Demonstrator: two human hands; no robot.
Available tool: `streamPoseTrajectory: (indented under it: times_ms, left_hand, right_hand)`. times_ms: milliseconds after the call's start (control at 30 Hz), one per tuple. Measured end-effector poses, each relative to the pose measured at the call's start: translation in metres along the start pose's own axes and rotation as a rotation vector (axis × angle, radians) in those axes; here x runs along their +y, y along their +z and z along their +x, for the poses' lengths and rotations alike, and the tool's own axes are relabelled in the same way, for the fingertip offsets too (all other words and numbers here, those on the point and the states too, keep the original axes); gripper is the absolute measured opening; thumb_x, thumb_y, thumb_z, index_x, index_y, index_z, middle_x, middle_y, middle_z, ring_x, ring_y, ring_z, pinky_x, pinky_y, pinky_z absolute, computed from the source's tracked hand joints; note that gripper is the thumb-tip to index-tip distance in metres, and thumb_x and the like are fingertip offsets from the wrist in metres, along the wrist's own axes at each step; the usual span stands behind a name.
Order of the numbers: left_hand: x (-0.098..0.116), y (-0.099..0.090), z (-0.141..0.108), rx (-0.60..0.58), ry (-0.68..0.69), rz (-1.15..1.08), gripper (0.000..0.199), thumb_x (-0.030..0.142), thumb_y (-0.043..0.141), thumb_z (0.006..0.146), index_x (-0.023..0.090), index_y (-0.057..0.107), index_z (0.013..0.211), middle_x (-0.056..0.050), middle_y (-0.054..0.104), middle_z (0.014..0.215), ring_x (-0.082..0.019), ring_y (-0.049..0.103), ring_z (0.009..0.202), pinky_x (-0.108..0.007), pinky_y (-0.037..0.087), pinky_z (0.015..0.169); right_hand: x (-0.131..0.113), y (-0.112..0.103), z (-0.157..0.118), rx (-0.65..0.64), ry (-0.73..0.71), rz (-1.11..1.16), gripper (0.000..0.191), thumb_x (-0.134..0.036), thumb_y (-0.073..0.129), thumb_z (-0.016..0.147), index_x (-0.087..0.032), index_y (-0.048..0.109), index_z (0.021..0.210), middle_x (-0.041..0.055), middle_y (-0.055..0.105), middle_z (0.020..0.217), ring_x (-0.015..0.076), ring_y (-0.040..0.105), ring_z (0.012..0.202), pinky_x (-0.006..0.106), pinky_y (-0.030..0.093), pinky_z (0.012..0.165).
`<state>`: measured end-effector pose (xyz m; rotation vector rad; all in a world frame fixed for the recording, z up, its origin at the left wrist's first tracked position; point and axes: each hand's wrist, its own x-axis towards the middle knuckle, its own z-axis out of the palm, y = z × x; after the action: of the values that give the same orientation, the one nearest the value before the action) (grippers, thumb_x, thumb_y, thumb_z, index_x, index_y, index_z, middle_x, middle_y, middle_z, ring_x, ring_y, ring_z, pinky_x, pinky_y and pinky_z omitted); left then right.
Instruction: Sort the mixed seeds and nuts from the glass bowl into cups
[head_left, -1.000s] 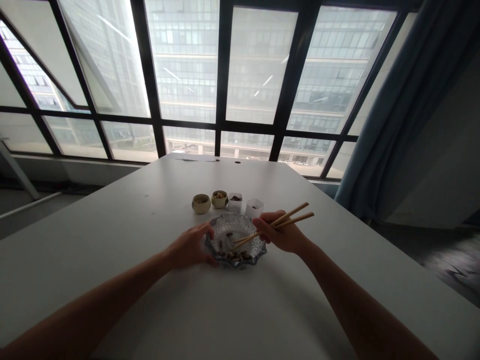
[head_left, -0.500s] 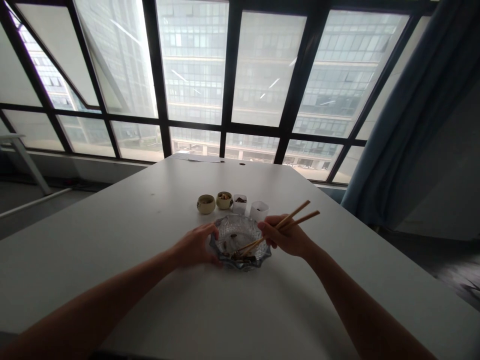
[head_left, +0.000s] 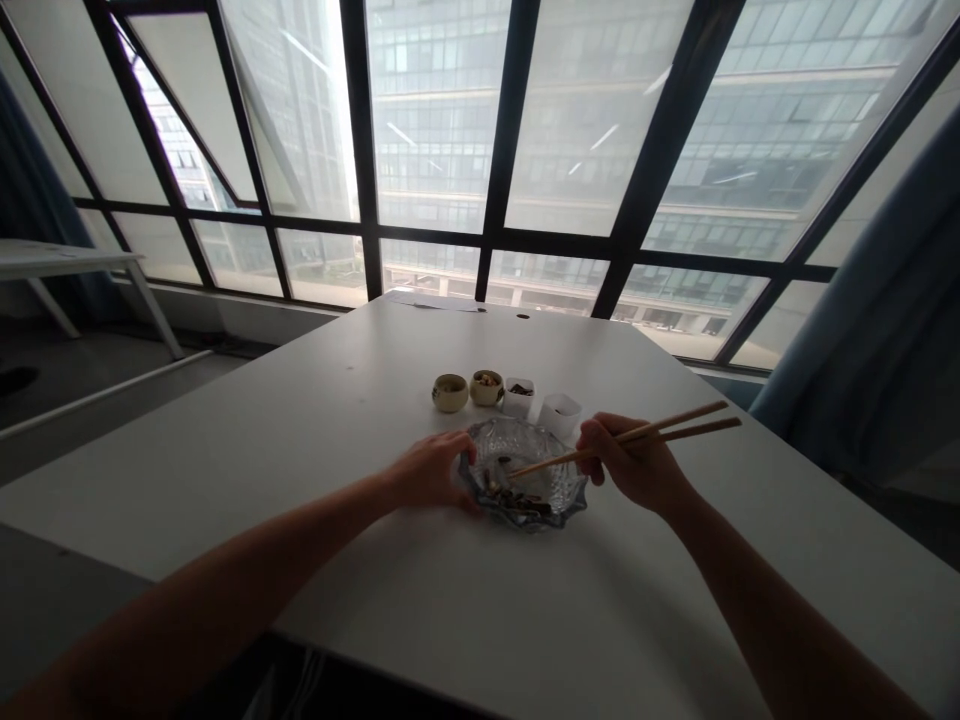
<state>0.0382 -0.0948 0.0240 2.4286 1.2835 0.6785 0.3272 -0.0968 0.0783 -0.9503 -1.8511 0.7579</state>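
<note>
From where I stand, the glass bowl (head_left: 566,485) is right in front of the person, on the pale table (head_left: 420,600), between the two hands. The left hand (head_left: 435,470) has its grip on the bowl's left side, the fingers over the scalloped rim and the thumb lower down the outer wall. The right hand (head_left: 634,460) has its grip closed around a pair of chopsticks (head_left: 555,461), which slant down to the left into the bowl. Their thick ends stick out past the hand, spread a little apart, while the tips come close together inside. I can't tell whether the tips pinch anything.

Small dark bits (head_left: 529,502) lie in the bowl, most of them along the near side; they're too small for me to say what they are. Just beyond the bowl, four little containers make a row. On the left sits a tan pot (head_left: 450,403), then a second pot (head_left: 487,398) with pale brown pieces in it. Next comes a white cup (head_left: 518,405) with dark pieces, and on the right another cup (head_left: 559,424), closest to the right hand. Tall windows (head_left: 442,130) stand beyond the far end of the table.
</note>
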Motion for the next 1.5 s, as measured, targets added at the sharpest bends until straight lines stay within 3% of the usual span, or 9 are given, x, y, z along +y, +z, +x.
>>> streamPoseTrajectory:
  times_ms: [200, 333, 733, 1067, 1300, 1500]
  left_hand:
    - [0.006, -0.005, 0.000, -0.028, -0.014, 0.037, 0.058, 0.047, 0.093, 0.055, 0.021, 0.061, 0.096, -0.006, 0.069, 0.109, -0.030, 0.066, 0.102, -0.035, 0.050, 0.087]
    - [0.007, -0.006, 0.000, -0.035, -0.025, 0.045, 0.052, 0.046, 0.090, 0.059, 0.021, 0.061, 0.095, -0.005, 0.069, 0.106, -0.029, 0.066, 0.098, -0.034, 0.050, 0.082]
    - [0.003, -0.004, 0.001, -0.036, -0.012, 0.047, 0.060, 0.053, 0.091, 0.056, 0.021, 0.061, 0.097, -0.007, 0.069, 0.109, -0.031, 0.066, 0.102, -0.036, 0.050, 0.087]
    - [0.007, 0.000, 0.004, -0.038, -0.030, 0.059, 0.061, 0.055, 0.089, 0.059, 0.021, 0.058, 0.100, -0.010, 0.069, 0.114, -0.033, 0.066, 0.105, -0.039, 0.050, 0.089]
    - [-0.005, 0.004, 0.015, -0.039, 0.032, 0.062, 0.065, 0.059, 0.088, 0.057, 0.022, 0.059, 0.101, -0.009, 0.068, 0.109, -0.033, 0.066, 0.103, -0.040, 0.050, 0.089]
    - [-0.018, 0.005, 0.019, -0.077, 0.055, 0.026, 0.068, 0.056, 0.090, 0.057, 0.020, 0.059, 0.105, -0.015, 0.066, 0.123, -0.038, 0.061, 0.119, -0.047, 0.048, 0.102]
  right_hand:
    - [0.004, 0.002, 0.002, -0.067, -0.104, -0.191, 0.050, -0.062, 0.063, 0.089, -0.018, 0.066, 0.066, 0.0040, 0.066, 0.053, 0.0131, 0.058, 0.045, 0.022, 0.045, 0.042]
    - [0.010, 0.007, 0.003, -0.100, -0.090, -0.210, 0.049, -0.061, 0.061, 0.091, -0.018, 0.066, 0.067, 0.0040, 0.067, 0.055, 0.0141, 0.060, 0.047, 0.024, 0.046, 0.045]
    - [0.021, 0.009, 0.005, 0.026, 0.003, -0.093, 0.053, -0.066, 0.064, 0.086, -0.019, 0.062, 0.062, 0.0034, 0.067, 0.054, 0.0129, 0.060, 0.043, 0.023, 0.048, 0.042]
    - [0.029, -0.010, 0.011, 0.225, 0.030, -0.008, 0.057, -0.072, 0.066, 0.081, -0.017, 0.065, 0.069, 0.0044, 0.068, 0.053, 0.0141, 0.060, 0.041, 0.024, 0.049, 0.039]
    - [0.025, 0.004, 0.008, 0.091, 0.060, -0.099, 0.052, -0.067, 0.068, 0.083, -0.018, 0.066, 0.065, 0.0050, 0.070, 0.056, 0.0153, 0.063, 0.048, 0.026, 0.051, 0.046]
    - [0.021, 0.008, 0.005, 0.049, 0.040, -0.168, 0.052, -0.062, 0.062, 0.090, -0.018, 0.066, 0.062, 0.0034, 0.066, 0.051, 0.0142, 0.061, 0.043, 0.024, 0.048, 0.043]
